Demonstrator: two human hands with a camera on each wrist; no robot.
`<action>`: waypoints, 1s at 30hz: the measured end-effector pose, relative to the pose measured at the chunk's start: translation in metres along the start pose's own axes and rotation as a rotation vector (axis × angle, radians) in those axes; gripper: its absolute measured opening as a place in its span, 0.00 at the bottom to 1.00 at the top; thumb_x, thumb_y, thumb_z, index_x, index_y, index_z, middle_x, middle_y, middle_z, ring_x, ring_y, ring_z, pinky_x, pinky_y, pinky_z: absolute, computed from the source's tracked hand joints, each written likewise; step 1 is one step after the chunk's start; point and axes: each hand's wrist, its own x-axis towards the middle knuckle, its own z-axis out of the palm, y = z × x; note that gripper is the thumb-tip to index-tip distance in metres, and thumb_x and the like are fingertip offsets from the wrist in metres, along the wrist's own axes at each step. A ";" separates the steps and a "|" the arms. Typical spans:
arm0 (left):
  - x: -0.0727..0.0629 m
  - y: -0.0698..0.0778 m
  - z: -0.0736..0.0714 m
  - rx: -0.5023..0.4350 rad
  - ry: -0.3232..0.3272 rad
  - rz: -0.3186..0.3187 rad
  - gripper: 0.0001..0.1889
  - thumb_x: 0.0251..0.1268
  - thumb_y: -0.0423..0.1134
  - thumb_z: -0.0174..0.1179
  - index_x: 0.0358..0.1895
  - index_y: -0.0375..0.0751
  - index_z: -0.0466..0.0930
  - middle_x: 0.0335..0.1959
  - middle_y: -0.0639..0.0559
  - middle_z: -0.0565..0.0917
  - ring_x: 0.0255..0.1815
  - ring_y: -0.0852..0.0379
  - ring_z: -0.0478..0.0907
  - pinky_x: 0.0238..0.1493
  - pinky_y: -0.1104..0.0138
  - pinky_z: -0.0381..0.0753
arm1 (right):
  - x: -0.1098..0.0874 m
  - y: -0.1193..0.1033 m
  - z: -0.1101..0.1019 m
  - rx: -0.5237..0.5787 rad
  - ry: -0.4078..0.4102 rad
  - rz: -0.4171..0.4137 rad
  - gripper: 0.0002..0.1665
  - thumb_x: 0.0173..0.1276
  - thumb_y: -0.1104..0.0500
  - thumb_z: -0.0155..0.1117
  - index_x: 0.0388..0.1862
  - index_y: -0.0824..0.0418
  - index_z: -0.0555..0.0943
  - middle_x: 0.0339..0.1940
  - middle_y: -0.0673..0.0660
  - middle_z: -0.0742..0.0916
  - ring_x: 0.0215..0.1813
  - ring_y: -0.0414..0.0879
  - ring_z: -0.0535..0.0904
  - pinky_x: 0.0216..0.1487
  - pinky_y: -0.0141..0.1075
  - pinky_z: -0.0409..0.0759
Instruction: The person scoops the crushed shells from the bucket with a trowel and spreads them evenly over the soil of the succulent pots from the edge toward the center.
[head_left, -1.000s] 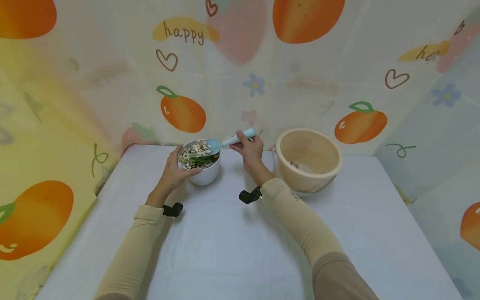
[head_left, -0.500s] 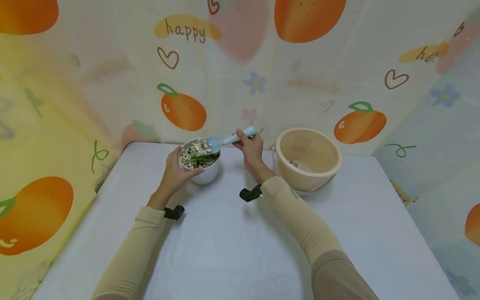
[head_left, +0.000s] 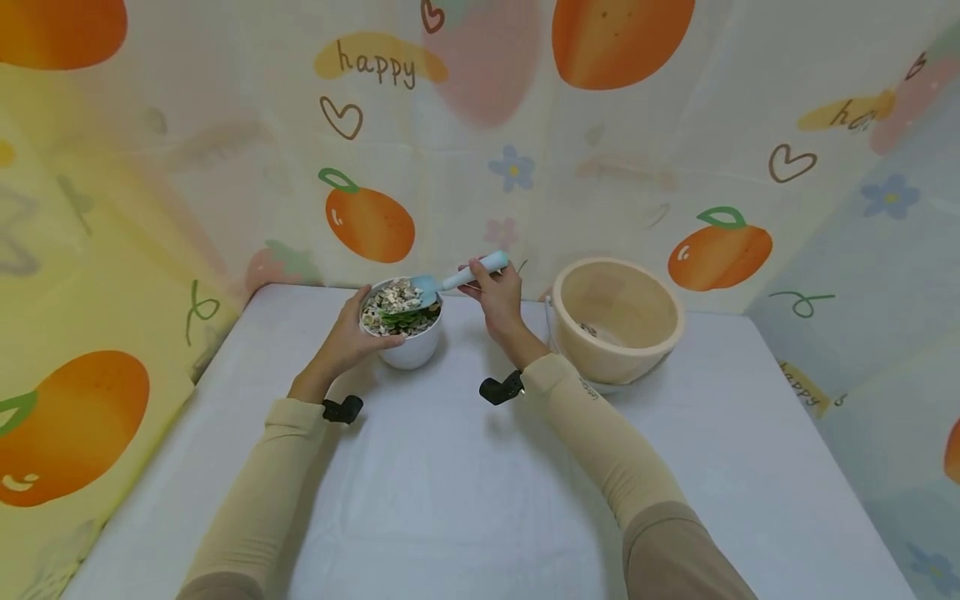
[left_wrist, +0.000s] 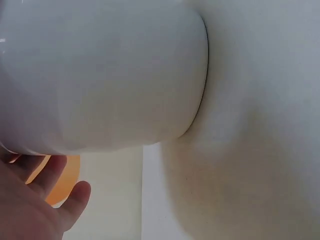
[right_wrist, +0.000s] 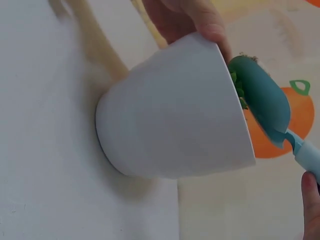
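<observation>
A white flowerpot [head_left: 408,354] stands upright on the table, with pale stone chips and green leaves [head_left: 405,318] inside its rim. My left hand [head_left: 347,337] holds the pot from the left, thumb along the near rim; in the left wrist view, fingers [left_wrist: 47,175] lie beside the pot wall. My right hand [head_left: 501,302] grips the handle of a light blue trowel [head_left: 468,275]. The trowel's scoop [right_wrist: 262,97] lies over the pot's opening, close above the leaves, with a heap of pale chips [head_left: 399,294] on it.
Right of my right hand stands a beige bucket [head_left: 618,358] with a few chips [head_left: 588,330] at its bottom. A white cloth covers the table [head_left: 450,500]. Behind the table's back edge hangs a fruit-printed curtain [head_left: 465,192].
Both hands keep their holds, and the trowel stays over the pot with its heap. The left forearm and the head view have shifted slightly.
</observation>
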 end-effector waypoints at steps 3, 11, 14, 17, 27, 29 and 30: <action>-0.001 -0.002 0.003 -0.014 0.027 0.009 0.62 0.47 0.53 0.75 0.79 0.43 0.39 0.78 0.36 0.47 0.78 0.37 0.47 0.74 0.39 0.51 | -0.001 0.001 0.000 -0.014 0.005 -0.013 0.04 0.72 0.64 0.58 0.42 0.62 0.72 0.48 0.75 0.83 0.44 0.52 0.87 0.50 0.45 0.84; -0.004 -0.001 0.008 0.016 0.071 0.005 0.62 0.47 0.55 0.75 0.79 0.44 0.40 0.77 0.36 0.50 0.77 0.38 0.50 0.73 0.39 0.53 | 0.002 0.006 0.002 -0.088 0.017 -0.030 0.17 0.73 0.63 0.57 0.53 0.74 0.68 0.51 0.78 0.82 0.42 0.49 0.86 0.49 0.42 0.85; -0.007 0.001 0.009 0.031 0.097 -0.010 0.62 0.47 0.56 0.74 0.79 0.43 0.41 0.77 0.36 0.52 0.76 0.38 0.51 0.72 0.39 0.55 | 0.003 0.006 0.005 -0.136 0.014 -0.036 0.20 0.73 0.62 0.57 0.56 0.75 0.67 0.50 0.76 0.83 0.46 0.54 0.86 0.49 0.41 0.85; -0.010 0.005 0.012 0.050 0.131 -0.021 0.61 0.46 0.57 0.74 0.78 0.42 0.42 0.76 0.35 0.53 0.75 0.37 0.53 0.71 0.38 0.57 | 0.003 0.006 0.006 -0.166 0.016 -0.037 0.18 0.73 0.62 0.58 0.53 0.72 0.68 0.49 0.73 0.83 0.48 0.58 0.86 0.48 0.40 0.85; -0.016 0.010 0.013 0.155 0.174 -0.018 0.62 0.45 0.62 0.72 0.78 0.39 0.43 0.74 0.33 0.57 0.73 0.34 0.54 0.69 0.35 0.53 | 0.002 0.007 0.006 -0.217 0.014 -0.049 0.21 0.73 0.60 0.58 0.56 0.73 0.67 0.49 0.71 0.84 0.51 0.61 0.84 0.48 0.35 0.85; -0.013 0.010 0.007 0.161 0.118 -0.012 0.63 0.46 0.62 0.72 0.78 0.40 0.42 0.75 0.33 0.55 0.74 0.33 0.52 0.69 0.34 0.50 | 0.002 0.006 0.005 -0.234 0.008 -0.057 0.22 0.73 0.59 0.58 0.56 0.73 0.67 0.49 0.71 0.84 0.51 0.60 0.84 0.48 0.35 0.85; -0.011 0.011 0.004 0.162 0.084 -0.010 0.63 0.46 0.62 0.72 0.79 0.41 0.40 0.76 0.33 0.53 0.75 0.33 0.51 0.69 0.33 0.49 | 0.001 0.006 0.005 -0.244 0.007 -0.060 0.22 0.73 0.59 0.57 0.56 0.73 0.67 0.49 0.71 0.84 0.51 0.60 0.84 0.48 0.35 0.84</action>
